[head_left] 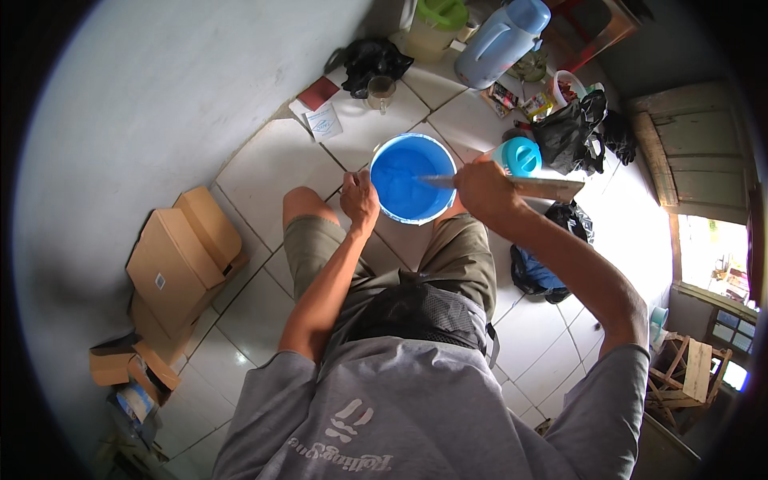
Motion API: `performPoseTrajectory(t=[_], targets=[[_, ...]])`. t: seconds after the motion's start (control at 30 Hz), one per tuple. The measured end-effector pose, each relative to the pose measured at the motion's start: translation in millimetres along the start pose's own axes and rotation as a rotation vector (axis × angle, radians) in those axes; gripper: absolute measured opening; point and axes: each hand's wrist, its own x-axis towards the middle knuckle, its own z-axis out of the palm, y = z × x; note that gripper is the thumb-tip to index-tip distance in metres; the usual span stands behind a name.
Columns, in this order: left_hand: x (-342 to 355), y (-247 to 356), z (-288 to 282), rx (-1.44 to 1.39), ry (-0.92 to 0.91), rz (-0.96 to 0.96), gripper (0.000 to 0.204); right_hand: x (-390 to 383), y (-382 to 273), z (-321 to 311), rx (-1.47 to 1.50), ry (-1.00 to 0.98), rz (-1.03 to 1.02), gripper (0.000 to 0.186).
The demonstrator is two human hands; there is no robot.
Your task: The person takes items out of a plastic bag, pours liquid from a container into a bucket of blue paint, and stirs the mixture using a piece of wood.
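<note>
A bucket (pixel 413 138) with a pale rim stands between my knees, holding bright blue paint (pixel 404 196). My left hand (pixel 360 199) is closed on the bucket's left rim. My right hand (pixel 487 192), at the right side of the rim, is wrapped round a flat wooden stick (pixel 546 188). The stick lies slantwise across the bucket, and its far end reaches into the paint; how deep it goes, I cannot tell.
Folded cardboard boxes (pixel 180 272) stand at left by the wall. Ahead are a blue thermos jug (pixel 498 48), a glass mug (pixel 381 93) and a green-lidded container (pixel 436 28). On the right sit a turquoise-lidded tub (pixel 520 157) and black plastic bags (pixel 570 132).
</note>
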Motion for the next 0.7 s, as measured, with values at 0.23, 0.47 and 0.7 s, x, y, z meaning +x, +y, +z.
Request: performPoseTrajectory(t=[0.23,0.47,0.7], targets=[[5,21,6,-0.291,0.162,-0.492,0.032,-12,-24,-13,0.08,0.06,-0.106,0.011],[3,33,0,-0.115,0.208,-0.387,0.021,19,-11,-6,-0.055,0.179,0.011,0.016],[4,22,4,-0.063,0.266,-0.306,0.021,16,0,8,0.018,0.052,0.017,0.011]])
